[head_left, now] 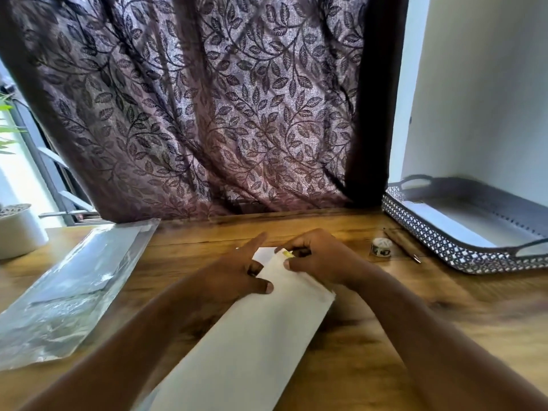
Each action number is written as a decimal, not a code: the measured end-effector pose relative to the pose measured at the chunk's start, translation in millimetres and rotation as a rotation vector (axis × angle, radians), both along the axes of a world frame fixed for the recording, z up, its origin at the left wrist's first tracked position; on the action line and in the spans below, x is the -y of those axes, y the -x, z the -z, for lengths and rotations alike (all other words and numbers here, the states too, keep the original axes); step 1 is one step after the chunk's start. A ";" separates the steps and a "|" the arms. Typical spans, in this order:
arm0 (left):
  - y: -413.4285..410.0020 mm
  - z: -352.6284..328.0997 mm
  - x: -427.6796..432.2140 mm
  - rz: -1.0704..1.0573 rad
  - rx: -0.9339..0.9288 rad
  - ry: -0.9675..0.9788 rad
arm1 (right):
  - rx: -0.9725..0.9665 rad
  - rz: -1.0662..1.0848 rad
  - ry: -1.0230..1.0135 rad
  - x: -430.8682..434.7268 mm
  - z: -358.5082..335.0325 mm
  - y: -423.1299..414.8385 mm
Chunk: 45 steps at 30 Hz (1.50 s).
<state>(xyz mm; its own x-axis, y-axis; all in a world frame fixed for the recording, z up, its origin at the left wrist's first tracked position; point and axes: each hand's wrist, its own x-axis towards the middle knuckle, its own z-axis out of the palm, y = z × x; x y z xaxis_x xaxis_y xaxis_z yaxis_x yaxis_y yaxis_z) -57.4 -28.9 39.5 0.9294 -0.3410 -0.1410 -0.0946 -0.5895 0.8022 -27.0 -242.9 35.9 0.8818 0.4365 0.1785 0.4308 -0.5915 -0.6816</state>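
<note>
Now the left hand [234, 271], fingers extended, presses the white paper [258, 330] onto the surface [370, 336]; right hand [314, 259] pinches a yellow strip [287, 254] at the paper's far end.

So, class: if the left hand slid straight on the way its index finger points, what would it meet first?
Probably the curtain at the table's far edge: only bare wood shows ahead of the left hand's finger, though depth is unclear. The right hand, pinching a yellow strip, lies aside.
</note>
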 end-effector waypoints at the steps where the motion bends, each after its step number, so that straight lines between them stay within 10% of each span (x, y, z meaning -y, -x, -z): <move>1: -2.1 -0.7 -2.2 -0.018 0.025 -0.058 | -0.036 0.019 -0.041 2.7 1.1 -1.1; 7: -21.2 4.2 -2.4 -0.145 0.293 -0.328 | -0.245 0.132 -0.319 3.1 14.1 -3.5; 17: -31.0 34.5 -3.9 -0.241 0.410 -0.105 | -0.481 0.217 -0.600 9.6 18.6 -12.0; 27: -35.1 39.5 -8.8 -0.229 0.383 -0.049 | 0.191 0.436 0.052 -8.3 24.4 -5.8; 45: -29.0 29.9 -3.8 -0.217 0.508 -0.141 | -0.164 0.395 -0.037 -20.0 9.5 11.5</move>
<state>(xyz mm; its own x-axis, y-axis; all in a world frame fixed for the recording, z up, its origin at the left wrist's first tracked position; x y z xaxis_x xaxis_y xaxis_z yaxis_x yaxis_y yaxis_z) -28.5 -25.1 9.6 0.9392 -0.1452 0.3112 -0.3126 -0.7366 0.5997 -38.6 -223.0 26.3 0.9979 0.0559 0.0313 0.0605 -0.6632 -0.7460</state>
